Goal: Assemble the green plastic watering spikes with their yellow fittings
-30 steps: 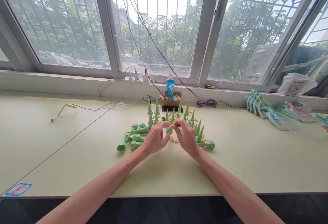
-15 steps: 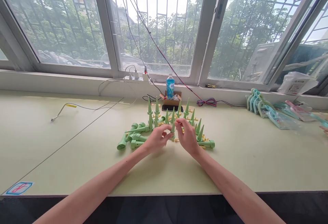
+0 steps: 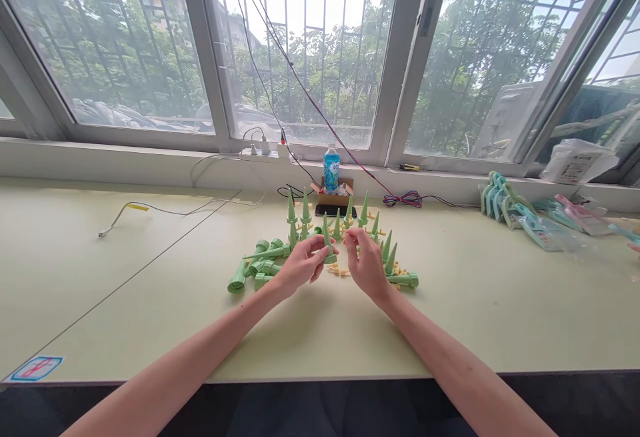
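Note:
My left hand (image 3: 299, 266) pinches a green cone-shaped spike (image 3: 328, 245) and holds it upright, point up, just above the table. My right hand (image 3: 367, 265) hovers close beside it with fingers curled, thumb and forefinger pinched; what they hold, if anything, is too small to make out. Several more green spikes (image 3: 306, 209) stand upright behind my hands. Others lie flat in a pile (image 3: 260, 269) at the left, and one lies at the right (image 3: 404, 281). Small yellow pieces (image 3: 339, 271) are scattered among them.
The pale green table (image 3: 150, 303) runs to a window sill. A blue-labelled bottle (image 3: 331, 170) stands by a small cardboard box (image 3: 334, 198). Cables (image 3: 165, 210) trail at the left. Packaged teal and pink items (image 3: 540, 220) lie at the right.
My left hand has lifted the spike and turned it point up. The right hand has drawn slightly away from it. The view has dipped a little.

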Demonstrator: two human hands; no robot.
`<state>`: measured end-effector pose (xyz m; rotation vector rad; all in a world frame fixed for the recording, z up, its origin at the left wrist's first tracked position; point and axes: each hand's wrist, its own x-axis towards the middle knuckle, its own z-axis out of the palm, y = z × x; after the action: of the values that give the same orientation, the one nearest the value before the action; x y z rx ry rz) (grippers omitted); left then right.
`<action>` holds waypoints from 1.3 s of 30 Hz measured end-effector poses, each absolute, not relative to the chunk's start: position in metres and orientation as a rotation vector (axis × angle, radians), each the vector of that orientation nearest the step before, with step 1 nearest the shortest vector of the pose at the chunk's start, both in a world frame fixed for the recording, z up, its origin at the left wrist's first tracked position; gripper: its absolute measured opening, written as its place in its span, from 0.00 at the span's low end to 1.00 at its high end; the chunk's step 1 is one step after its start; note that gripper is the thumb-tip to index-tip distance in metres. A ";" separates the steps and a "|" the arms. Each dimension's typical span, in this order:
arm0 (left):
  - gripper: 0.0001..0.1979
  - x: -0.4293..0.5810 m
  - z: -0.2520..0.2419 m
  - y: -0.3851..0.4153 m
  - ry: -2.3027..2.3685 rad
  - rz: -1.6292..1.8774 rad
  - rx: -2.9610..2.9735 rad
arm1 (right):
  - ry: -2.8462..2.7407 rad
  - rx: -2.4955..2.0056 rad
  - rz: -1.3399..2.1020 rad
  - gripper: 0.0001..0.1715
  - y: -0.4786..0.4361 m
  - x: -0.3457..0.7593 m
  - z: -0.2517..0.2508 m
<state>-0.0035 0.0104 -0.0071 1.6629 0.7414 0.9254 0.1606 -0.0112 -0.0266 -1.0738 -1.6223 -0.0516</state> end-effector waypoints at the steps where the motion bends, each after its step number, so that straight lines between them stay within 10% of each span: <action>1: 0.18 -0.003 -0.007 0.010 0.751 0.930 1.665 | -1.635 -1.075 -0.040 0.10 -0.011 0.161 -0.027; 39: 0.09 -0.005 -0.014 0.017 1.158 1.279 2.136 | -2.103 -1.984 -0.408 0.09 -0.022 0.145 -0.030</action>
<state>-0.0053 0.0166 -0.0142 2.1361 1.1575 1.2790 0.1447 -0.0219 -0.0304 -1.9840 -2.1026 -0.4082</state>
